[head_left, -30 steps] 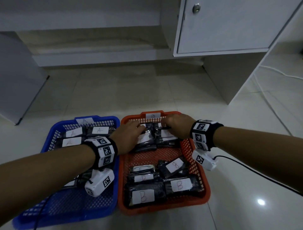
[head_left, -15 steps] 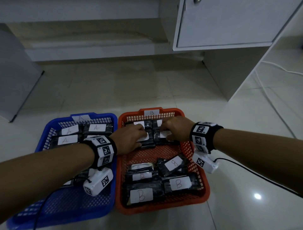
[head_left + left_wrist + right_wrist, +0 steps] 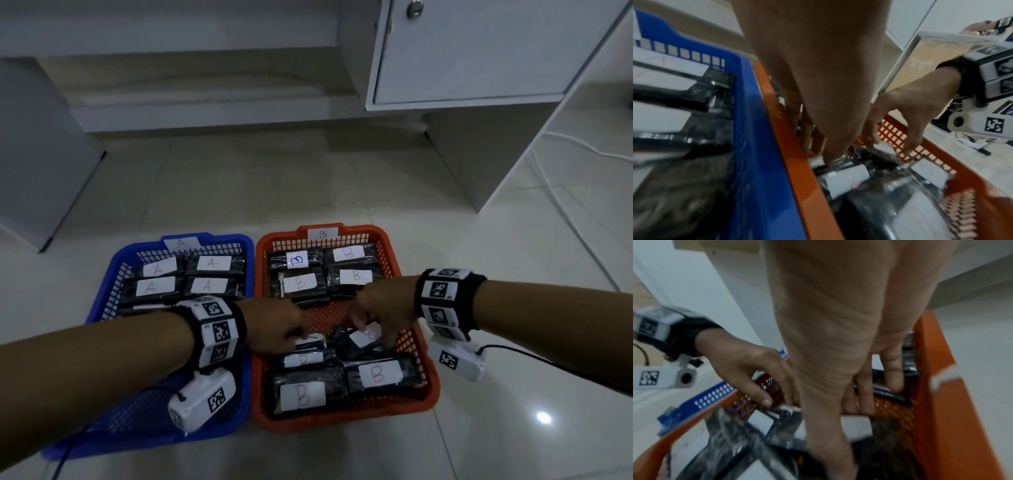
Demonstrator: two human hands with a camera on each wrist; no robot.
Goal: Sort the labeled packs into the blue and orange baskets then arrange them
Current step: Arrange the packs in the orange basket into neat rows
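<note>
The blue basket [image 3: 212, 237] on the left holds black packs labeled A [image 3: 212, 263] in rows at its far end. Beside it, the orange basket [image 3: 342, 423] holds packs labeled B: a neat group at the back [image 3: 299, 282] and others at the front [image 3: 376, 375]. My left hand [image 3: 301, 334] reaches into the orange basket's middle, and its fingertips pinch the end of a small B pack [image 3: 311, 340]. My right hand [image 3: 371, 334] grips a tilted B pack [image 3: 363, 337], thumb on one side [image 3: 830, 451] and fingers on the other.
Both baskets stand on a pale tiled floor [image 3: 274, 192]. A white cabinet [image 3: 462, 51] rises at the back right and a grey panel [image 3: 34, 154] at the left. A white cable [image 3: 582, 150] runs over the floor on the right.
Both hands have drawn back from the far row of the orange basket to the loose packs in its middle. The far B packs now lie uncovered in neat rows.
</note>
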